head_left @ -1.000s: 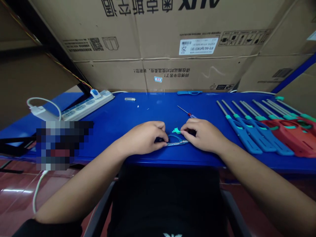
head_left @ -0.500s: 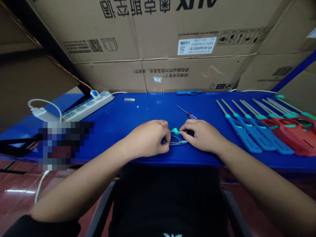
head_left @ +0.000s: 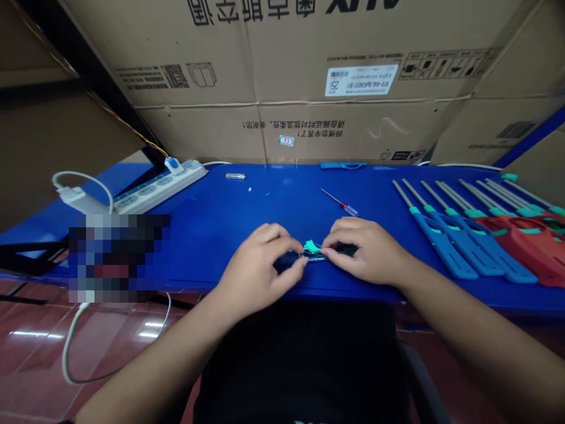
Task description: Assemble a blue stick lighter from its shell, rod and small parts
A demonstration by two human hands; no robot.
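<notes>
Power strip (head_left: 156, 187): far left on the table (head_left: 265, 206), cable looping off the edge, well away from the hands.
Left hand (head_left: 256, 265): grip pinched shut on the left end of a small blue part (head_left: 318, 257), pressing it to the table, probably to steady it.
Teal clip (head_left: 311, 247): sits on the blue part, right between both hands' fingertips, near the table's front edge.
Right hand (head_left: 368, 250): fingers closed on the part's right end, thumb and forefinger touching the clip, seemingly seating it.
Screwdriver (head_left: 339, 202): just behind the right hand, within reach.
Lighters (head_left: 477, 232): blue and red, laid in a row far right.
</notes>
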